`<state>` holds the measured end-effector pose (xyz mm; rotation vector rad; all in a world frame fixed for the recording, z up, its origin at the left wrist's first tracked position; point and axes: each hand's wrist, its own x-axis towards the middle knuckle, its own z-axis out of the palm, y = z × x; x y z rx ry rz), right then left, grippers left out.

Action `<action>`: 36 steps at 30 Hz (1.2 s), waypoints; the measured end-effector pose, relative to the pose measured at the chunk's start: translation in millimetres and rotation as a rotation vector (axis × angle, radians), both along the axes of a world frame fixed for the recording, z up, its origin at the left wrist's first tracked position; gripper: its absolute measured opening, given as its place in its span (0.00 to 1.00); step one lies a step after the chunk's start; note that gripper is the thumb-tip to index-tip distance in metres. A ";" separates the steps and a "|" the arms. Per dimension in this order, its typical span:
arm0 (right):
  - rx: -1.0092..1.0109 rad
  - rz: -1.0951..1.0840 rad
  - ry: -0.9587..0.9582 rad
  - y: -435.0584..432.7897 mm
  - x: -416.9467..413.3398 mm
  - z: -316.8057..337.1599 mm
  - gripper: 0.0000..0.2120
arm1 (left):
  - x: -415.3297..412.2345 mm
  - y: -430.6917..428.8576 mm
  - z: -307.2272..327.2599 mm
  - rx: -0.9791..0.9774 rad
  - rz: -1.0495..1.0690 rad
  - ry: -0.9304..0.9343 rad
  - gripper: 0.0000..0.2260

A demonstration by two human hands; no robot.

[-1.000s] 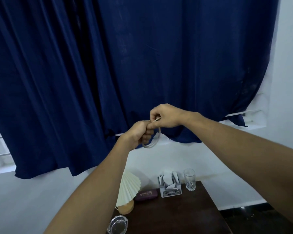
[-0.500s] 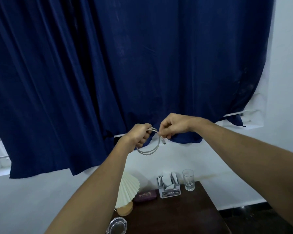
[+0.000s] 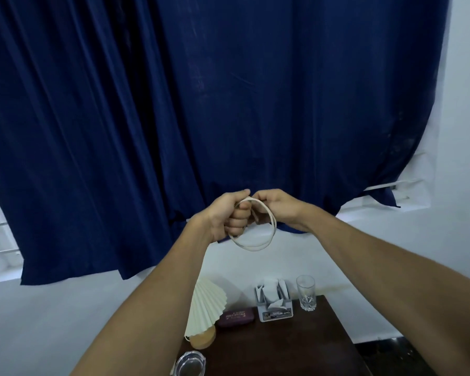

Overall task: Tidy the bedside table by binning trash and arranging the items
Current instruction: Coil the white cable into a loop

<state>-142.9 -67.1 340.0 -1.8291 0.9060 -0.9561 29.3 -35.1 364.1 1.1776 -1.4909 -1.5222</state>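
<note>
I hold a coiled white cable (image 3: 258,244) up in front of the blue curtain, well above the dark wooden bedside table (image 3: 296,346). My left hand (image 3: 228,215) grips the coil in a fist. My right hand (image 3: 276,206) pinches the cable at the top of the loop, close against the left hand. On the table stand a pleated cream lamp (image 3: 204,312) on a wooden base, a maroon case (image 3: 236,316), a grey tissue holder (image 3: 273,301), a drinking glass (image 3: 306,293) and a glass ashtray (image 3: 190,365).
A dark blue curtain (image 3: 201,104) covers the window behind the table. White wall runs below it and on the right. Dark floor (image 3: 391,354) shows to the right of the table.
The cable loop has grown wider and hangs lower from my left fist. My right hand moved back in against the left hand, wrapping another turn. The view tilted slightly.
</note>
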 end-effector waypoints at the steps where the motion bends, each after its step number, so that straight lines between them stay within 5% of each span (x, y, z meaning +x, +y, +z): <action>1: 0.057 0.018 -0.038 0.2 1.4 -1.7 0.06 | 1.5 0.0 0.7 -0.007 0.016 0.006 0.23; 10: -0.076 -0.108 -0.128 0.0 6.0 2.6 0.07 | 8.6 6.1 -1.0 0.098 -0.033 -0.005 0.25; 17: 0.289 0.167 -0.314 11.7 13.8 -4.4 0.07 | 1.3 5.8 4.9 0.121 -0.103 0.201 0.24; 26: 0.403 0.189 -0.187 2.9 2.0 -3.6 0.37 | 5.3 -8.1 -3.2 -0.227 0.431 -0.148 0.19; 33: 0.057 -0.058 0.103 9.3 11.7 -11.2 0.06 | -7.5 -16.4 -24.7 -0.501 0.648 -0.312 0.13; 36: -0.109 -0.195 0.265 9.5 12.2 -11.7 0.08 | -7.9 -18.1 -24.4 -0.544 0.681 -0.434 0.18</action>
